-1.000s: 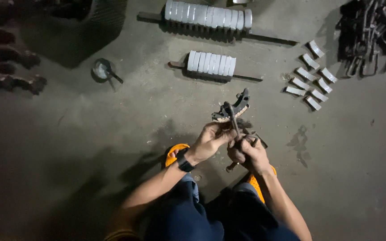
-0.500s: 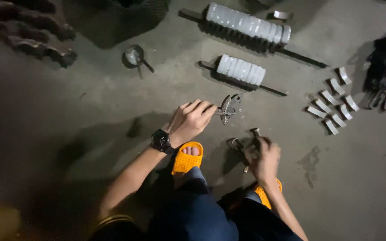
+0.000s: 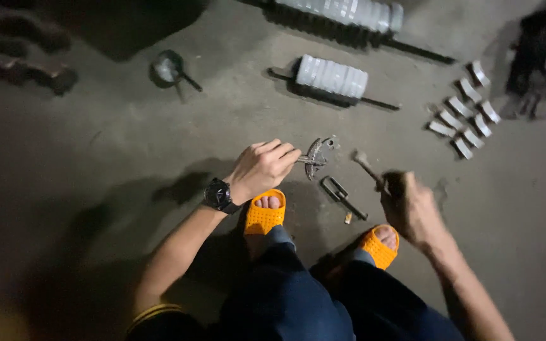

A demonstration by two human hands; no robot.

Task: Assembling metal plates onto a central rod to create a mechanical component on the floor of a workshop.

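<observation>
Fingers of your left hand (image 3: 261, 169) pinch the metal bracket (image 3: 316, 156), pointing right toward your right hand (image 3: 412, 208) gripping a tool (image 3: 368, 167)

Both hands out front, low: left hand (image 3: 261, 169) fingers pinched closed; right hand (image 3: 412, 208) fisted, blurred.
</observation>
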